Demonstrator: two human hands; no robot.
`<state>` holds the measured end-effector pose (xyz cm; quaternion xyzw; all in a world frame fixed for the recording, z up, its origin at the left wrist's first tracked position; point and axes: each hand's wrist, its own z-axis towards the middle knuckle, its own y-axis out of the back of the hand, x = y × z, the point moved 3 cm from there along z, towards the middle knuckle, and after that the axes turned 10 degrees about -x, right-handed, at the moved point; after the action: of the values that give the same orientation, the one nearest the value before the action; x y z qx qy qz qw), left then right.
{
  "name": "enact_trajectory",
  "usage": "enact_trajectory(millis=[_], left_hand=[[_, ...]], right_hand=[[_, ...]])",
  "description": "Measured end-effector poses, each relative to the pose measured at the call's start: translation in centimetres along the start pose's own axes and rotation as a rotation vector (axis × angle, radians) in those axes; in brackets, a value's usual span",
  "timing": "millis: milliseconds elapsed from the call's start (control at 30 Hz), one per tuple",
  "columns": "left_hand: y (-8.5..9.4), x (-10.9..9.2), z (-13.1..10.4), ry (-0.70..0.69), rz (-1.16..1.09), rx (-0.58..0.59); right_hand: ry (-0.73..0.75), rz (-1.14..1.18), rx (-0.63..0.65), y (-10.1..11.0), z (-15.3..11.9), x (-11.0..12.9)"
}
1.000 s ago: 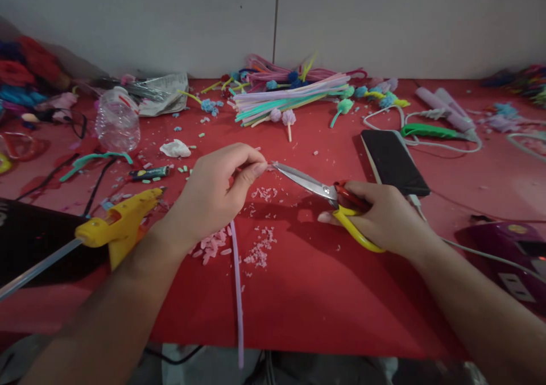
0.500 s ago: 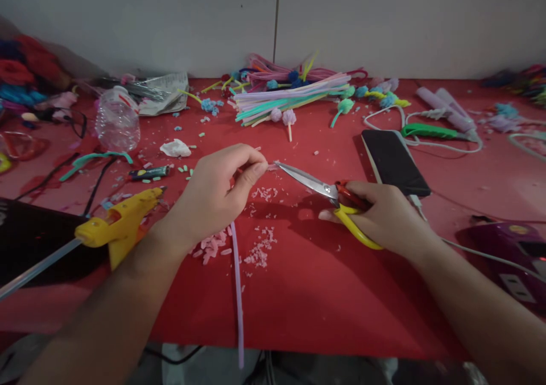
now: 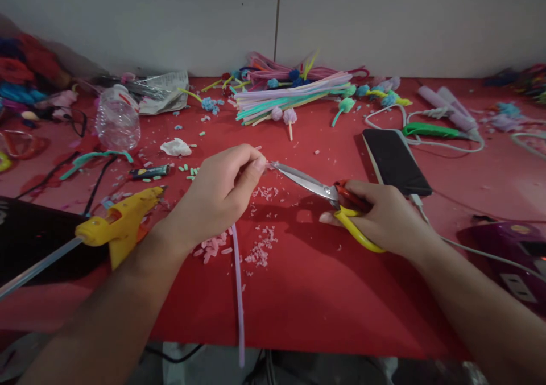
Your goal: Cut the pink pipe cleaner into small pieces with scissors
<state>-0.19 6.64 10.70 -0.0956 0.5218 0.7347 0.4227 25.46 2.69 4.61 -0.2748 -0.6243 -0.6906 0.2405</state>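
Note:
My left hand (image 3: 228, 189) is closed in a pinch on a lilac pipe cleaner (image 3: 238, 299). Its long end hangs below the palm past the table's front edge, and its middle is hidden by the hand. At the fingertips a short pale tip sticks out to the right. In my right hand (image 3: 379, 217) are scissors (image 3: 305, 181) with one yellow and one red handle loop. Their blades look closed or nearly so, with the points at the pale tip. Pink clippings (image 3: 261, 251) lie on the table below, beside a heap of larger pink pieces (image 3: 213, 245).
A yellow glue gun (image 3: 121, 220) lies by my left forearm. Behind stand a bundle of pipe cleaners (image 3: 294, 98) and a plastic bottle (image 3: 118, 118). To the right are a black phone (image 3: 396, 160), a green utility knife (image 3: 433, 129), white cables and a purple power box (image 3: 503, 251).
Both hands have stayed almost in place. The scissor points have shifted slightly left, closer to my left fingertips.

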Motion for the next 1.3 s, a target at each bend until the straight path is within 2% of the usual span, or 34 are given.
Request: enact_trajectory(millis=[333,567,1300], left_hand=[[-0.12,0.01,0.0,-0.011,0.018,0.01],[-0.02,-0.09,0.05,-0.041,0.034,-0.007],[-0.07,-0.07,0.06,-0.051,0.027,-0.007]], right_hand=[[-0.044,-0.017,-0.007,-0.01,0.11,0.15],[-0.025,0.003,-0.032,0.02,0.05,-0.15],[-0.006,-0.026,0.002,0.2,0.05,0.29]])
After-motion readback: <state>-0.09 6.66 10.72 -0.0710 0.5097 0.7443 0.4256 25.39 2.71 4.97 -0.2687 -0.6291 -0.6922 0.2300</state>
